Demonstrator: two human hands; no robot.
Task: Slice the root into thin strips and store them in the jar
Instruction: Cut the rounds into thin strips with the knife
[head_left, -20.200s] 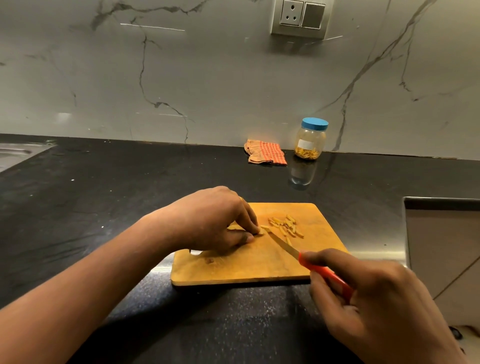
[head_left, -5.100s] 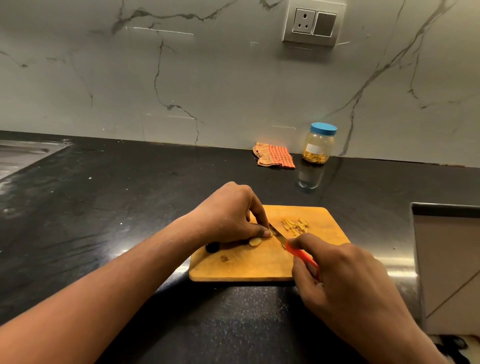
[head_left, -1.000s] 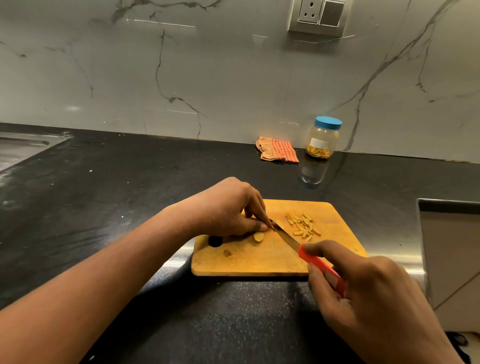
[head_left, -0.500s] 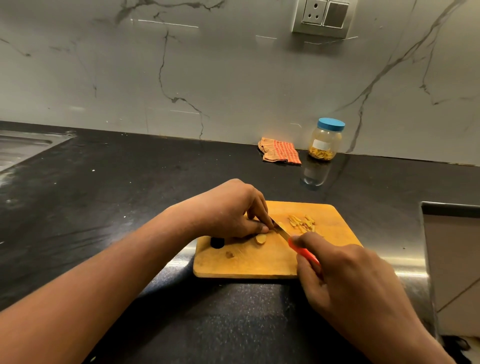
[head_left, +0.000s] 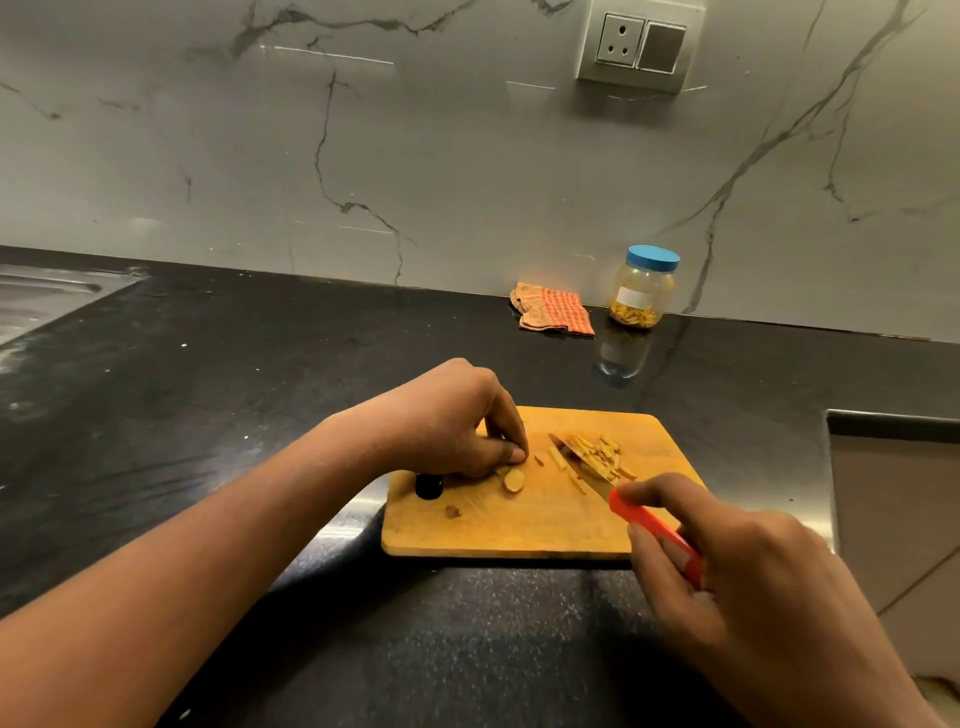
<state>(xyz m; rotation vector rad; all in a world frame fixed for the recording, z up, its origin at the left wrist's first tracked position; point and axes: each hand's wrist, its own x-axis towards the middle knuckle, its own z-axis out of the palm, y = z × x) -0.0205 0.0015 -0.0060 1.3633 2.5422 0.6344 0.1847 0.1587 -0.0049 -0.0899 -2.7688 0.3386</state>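
A wooden cutting board (head_left: 519, 525) lies on the black counter. My left hand (head_left: 457, 421) rests on its left part, fingertips pinching a small root piece that is mostly hidden under them. A cut root slice (head_left: 513, 481) lies just in front of those fingers. My right hand (head_left: 748, 587) grips the orange-handled knife (head_left: 652, 525); its blade lies against the pile of thin strips (head_left: 597, 457), a few strips loose beside it. The jar (head_left: 643, 287) with a blue lid stands shut at the wall, holding some strips.
A folded orange checked cloth (head_left: 553, 308) lies left of the jar. A steel sink (head_left: 41, 296) sits at the far left. The counter drops off at a cut-out edge (head_left: 893, 421) on the right. A wall socket (head_left: 641, 44) is above.
The knife has moved right, away from my left fingers, and its blade now lies at the strip pile. A few new strips lie between fingers and pile. My left hand has stayed put.
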